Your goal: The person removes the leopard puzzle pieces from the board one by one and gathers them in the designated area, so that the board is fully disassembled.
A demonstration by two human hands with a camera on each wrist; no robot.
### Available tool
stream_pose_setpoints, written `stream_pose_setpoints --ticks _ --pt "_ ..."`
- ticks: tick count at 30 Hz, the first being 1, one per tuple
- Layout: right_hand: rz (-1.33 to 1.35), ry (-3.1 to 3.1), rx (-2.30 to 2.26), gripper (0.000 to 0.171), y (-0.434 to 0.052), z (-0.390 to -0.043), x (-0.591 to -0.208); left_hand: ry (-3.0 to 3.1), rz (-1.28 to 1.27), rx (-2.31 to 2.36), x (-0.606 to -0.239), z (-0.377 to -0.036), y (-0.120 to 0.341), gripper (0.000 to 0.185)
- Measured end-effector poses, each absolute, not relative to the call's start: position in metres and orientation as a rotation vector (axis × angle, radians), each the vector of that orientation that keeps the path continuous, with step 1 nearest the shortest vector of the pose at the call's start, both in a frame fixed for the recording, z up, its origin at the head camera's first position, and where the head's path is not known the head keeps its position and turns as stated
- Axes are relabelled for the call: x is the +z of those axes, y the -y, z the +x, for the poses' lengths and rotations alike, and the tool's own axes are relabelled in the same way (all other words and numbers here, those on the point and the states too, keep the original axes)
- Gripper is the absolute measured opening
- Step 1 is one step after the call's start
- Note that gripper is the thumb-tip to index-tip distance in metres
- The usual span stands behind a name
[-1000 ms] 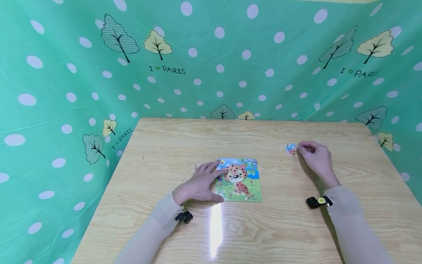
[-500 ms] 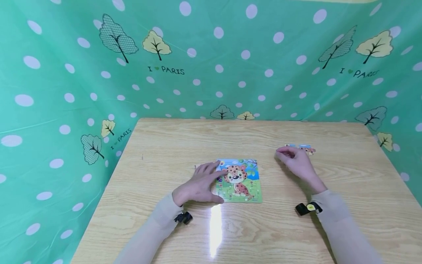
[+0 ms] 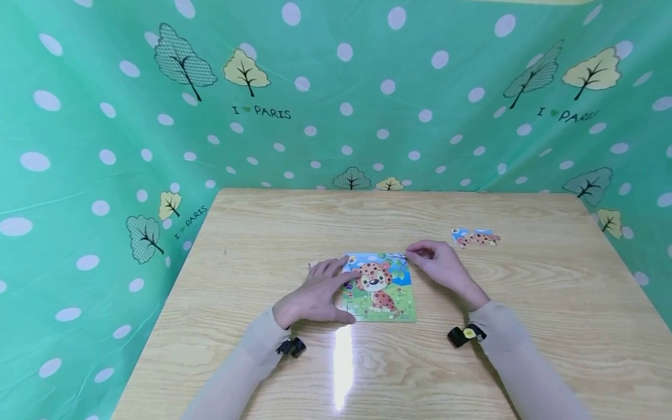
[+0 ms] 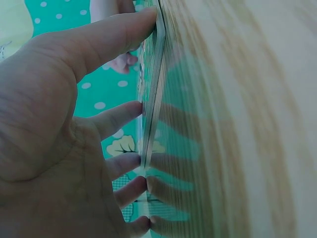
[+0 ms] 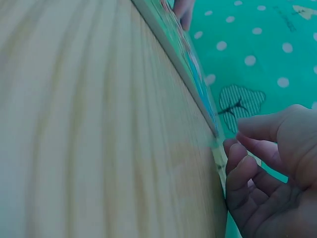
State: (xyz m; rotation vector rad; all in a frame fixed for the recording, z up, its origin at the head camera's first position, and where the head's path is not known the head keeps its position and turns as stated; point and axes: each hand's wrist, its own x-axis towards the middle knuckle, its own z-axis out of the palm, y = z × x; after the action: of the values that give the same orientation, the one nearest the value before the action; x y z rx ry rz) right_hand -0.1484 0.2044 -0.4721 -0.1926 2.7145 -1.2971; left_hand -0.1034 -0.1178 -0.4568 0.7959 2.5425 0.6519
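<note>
A square leopard jigsaw puzzle [image 3: 385,300] lies flat at the middle of the table. My left hand [image 3: 317,291] spreads over its left side, thumb at the bottom edge and forefinger reaching onto the picture. In the left wrist view, the thumb [image 4: 124,32] touches the puzzle's edge and the other fingers are spread along it. My right hand [image 3: 438,265] is at the puzzle's top right corner, fingers loosely curled, thumb and forefinger tips right by the corner. No piece shows between those fingertips in the right wrist view. Several loose puzzle pieces [image 3: 476,237] lie in a row farther right.
The wooden table [image 3: 252,233] bears a bright light reflection [image 3: 343,364] in front of the puzzle. A green dotted curtain [image 3: 315,140] hangs behind the table and along its sides. Each wrist wears a small black camera [image 3: 466,335].
My right hand has left the loose pieces and moved left to the puzzle's top right corner. A piece it was touching now lies uncovered in the row. My left hand has stayed put.
</note>
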Motion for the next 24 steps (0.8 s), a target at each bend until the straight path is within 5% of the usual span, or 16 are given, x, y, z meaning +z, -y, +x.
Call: stream_pose_setpoints --ticks 24 --pt "-0.242 -2.833 -1.122 0.030 -0.159 -0.147 -0.476 -2.538 0.804 0.673 -0.457 -0.103 0.118 0.097"
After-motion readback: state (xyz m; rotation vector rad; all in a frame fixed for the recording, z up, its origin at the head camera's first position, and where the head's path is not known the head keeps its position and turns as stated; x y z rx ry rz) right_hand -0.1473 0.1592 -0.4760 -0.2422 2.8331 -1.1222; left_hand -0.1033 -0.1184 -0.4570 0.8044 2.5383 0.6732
